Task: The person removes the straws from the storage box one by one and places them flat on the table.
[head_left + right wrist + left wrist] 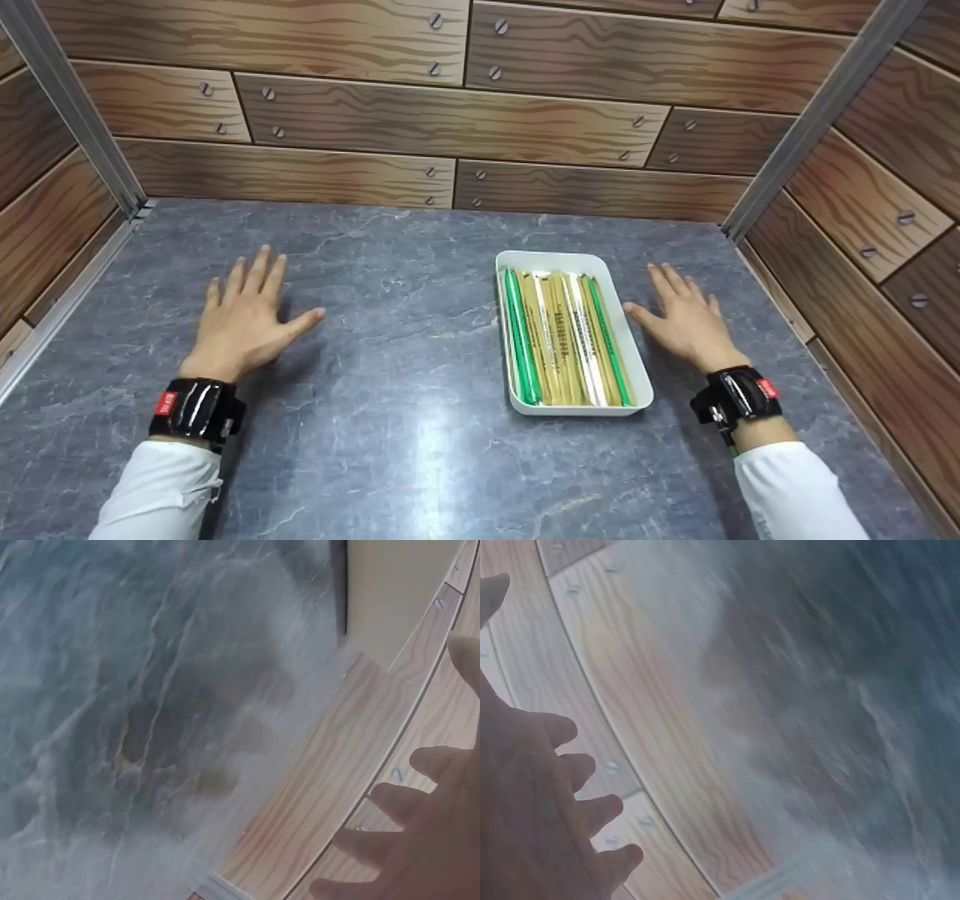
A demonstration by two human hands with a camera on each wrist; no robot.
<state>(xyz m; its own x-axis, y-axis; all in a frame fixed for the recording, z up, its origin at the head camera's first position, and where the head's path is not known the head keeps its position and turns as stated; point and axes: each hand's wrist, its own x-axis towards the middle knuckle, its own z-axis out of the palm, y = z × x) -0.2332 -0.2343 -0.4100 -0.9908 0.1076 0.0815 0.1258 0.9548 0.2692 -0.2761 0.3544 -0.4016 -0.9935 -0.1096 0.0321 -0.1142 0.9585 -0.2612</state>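
Left hand (pixel 241 324) and right hand (pixel 686 321), fingers outspread and empty, flank one white tray (pixel 579 411) of several slender packets (pixel 561 337).

Grey marble-patterned tabletop (pixel 397 315) spread across centre and bottom. Brown wood-plank-patterned back wall (pixel 360 112), dotted with screw heads (pixel 436 21), seen along top. Slanting grey metal post (pixel 75 105) shown upper left, matching post (pixel 819 112) upper right.

White glare (pixel 433 472) streaks the near middle of a marbled tabletop (pixel 405 300) in the brightly lit head view, soft shadow falling beside the left hand (pixel 244 322); both wrist views appear hazy, washed out and soft.
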